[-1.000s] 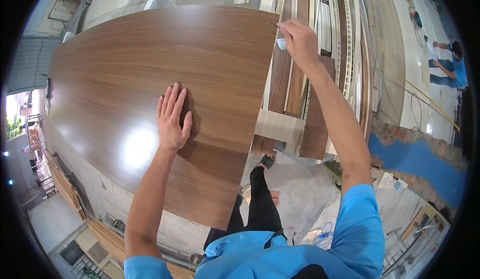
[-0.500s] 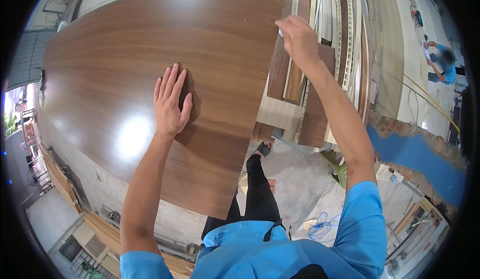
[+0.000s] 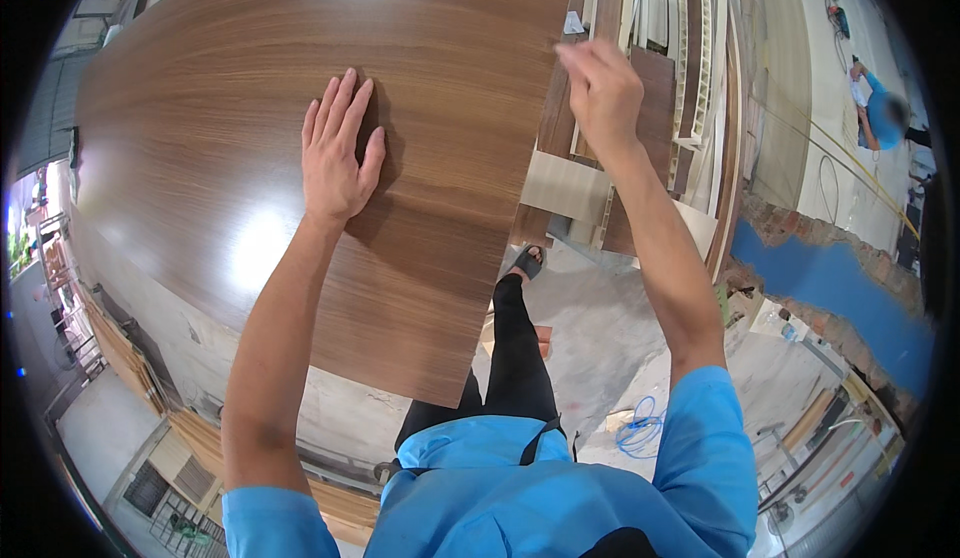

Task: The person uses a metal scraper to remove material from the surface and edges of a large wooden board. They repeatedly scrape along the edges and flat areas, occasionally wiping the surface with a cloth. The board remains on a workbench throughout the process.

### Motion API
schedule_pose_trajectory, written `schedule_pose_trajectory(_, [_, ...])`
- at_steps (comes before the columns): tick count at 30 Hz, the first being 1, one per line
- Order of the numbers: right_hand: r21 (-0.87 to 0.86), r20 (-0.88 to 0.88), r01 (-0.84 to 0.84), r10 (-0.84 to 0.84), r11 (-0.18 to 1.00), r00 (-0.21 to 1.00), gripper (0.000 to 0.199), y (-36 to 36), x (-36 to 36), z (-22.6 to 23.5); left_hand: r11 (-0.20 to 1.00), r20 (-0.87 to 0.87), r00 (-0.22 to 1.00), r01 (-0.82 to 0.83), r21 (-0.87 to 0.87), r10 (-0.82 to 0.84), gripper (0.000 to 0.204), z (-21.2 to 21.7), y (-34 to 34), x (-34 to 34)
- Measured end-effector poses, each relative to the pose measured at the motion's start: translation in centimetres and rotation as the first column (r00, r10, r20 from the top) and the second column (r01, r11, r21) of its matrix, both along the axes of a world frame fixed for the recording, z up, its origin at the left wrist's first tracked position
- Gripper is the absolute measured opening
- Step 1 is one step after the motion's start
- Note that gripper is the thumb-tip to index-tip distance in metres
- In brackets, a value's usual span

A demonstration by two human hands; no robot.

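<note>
A large brown wood-grain panel (image 3: 440, 208) fills the left and middle of the view, its right edge running toward my body. My left hand (image 3: 338, 153) lies flat on the panel with the fingers stretched out and the thumb apart. At the panel's right edge is my right hand (image 3: 608, 93), its fingers closed in a pinch with the tips at the edge. Whatever the fingertips may hold is hidden. Just beyond them, a small white piece (image 3: 572, 23) lies on the strips beside the panel.
Long brown and cream strips (image 3: 690, 48) are stacked to the right of the panel, with a pale board (image 3: 565, 186) at their near end. A blue cable (image 3: 640, 430) lies coiled on the floor. Far right, another person (image 3: 882, 113) in blue is bent over.
My right hand has drawn nearer to me along the panel's edge, uncovering the small white piece. The whole view has shifted a little. My left hand stays flat on the panel.
</note>
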State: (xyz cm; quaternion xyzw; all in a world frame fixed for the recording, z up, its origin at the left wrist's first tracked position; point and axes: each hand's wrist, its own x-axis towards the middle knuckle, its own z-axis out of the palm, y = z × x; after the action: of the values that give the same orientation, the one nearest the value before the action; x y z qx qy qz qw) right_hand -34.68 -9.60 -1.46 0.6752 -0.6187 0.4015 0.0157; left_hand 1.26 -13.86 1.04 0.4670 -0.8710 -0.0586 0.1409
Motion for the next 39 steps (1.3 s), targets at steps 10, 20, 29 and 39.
schedule_pose_trajectory(10, [-0.002,0.058,-0.087,0.087,0.996,0.995,0.035,10.3,5.9,2.8,0.999,-0.025,1.0,0.0,-0.035,-0.001,0.057,-0.3,0.1,0.2])
schedule_pose_trajectory(20, [0.145,0.056,-0.326,0.321,0.934,0.945,0.03,19.6,10.1,2.6,0.997,-0.05,0.998,0.023,-0.076,-0.027,0.056,-0.8,-0.1,0.5])
schedule_pose_trajectory(29, [-0.001,0.053,-0.002,0.002,1.0,0.999,0.029,10.8,7.2,1.7,0.994,-0.019,0.999,0.036,-0.101,-0.038,0.057,-1.4,-0.5,0.9])
schedule_pose_trajectory(39, [-0.118,0.156,0.077,-0.058,0.99,0.986,0.032,10.2,7.7,1.6,0.997,-0.006,1.0,0.026,-0.079,-0.026,0.057,-1.4,-0.5,0.9])
